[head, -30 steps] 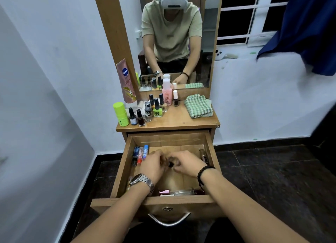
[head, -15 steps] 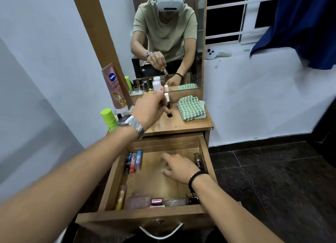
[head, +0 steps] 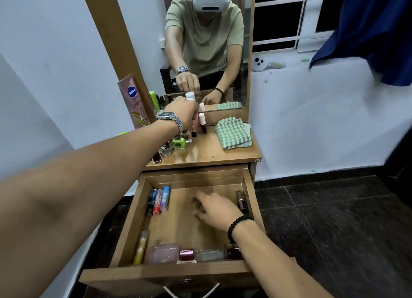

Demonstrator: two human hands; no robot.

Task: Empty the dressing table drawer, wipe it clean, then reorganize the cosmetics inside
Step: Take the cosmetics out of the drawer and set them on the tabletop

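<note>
Wood-brown laminate everywhere here: the dressing table's top surface (head: 214,155) and the pulled-out drawer (head: 250,199) below it match, with a tall mirror (head: 245,52) standing at the back, pale blue walls, dark floor tiles (head: 334,219) and a navy curtain (head: 367,30) hanging by the window on the right. One folded green-checked cloth (head: 233,132) sits on the right of the surface. A pink tube (head: 133,101) leans against the mirror frame at the left, and its blue badge reads Vaseline; the rest of the lettering is too blurry for me. A cluster of little nail polish bottles (head: 178,142) stands near the middle-left of the surface; some are hidden by the arm, so no exact count. Left hand (head: 182,112), with a metal watch, is up over that cluster, fingers curled down around something there, but I can't tell what. Right hand (head: 214,210), with a black bead bracelet, rests loosely spread and holding nothing on the drawer floor. Still in the drawer: three stick tubes (head: 159,199) side by side at the back left, one yellow tube (head: 140,246) along the left wall, one dark bottle (head: 242,200) at the right wall, and a few bottles lying along the front edge (head: 187,254).
</note>
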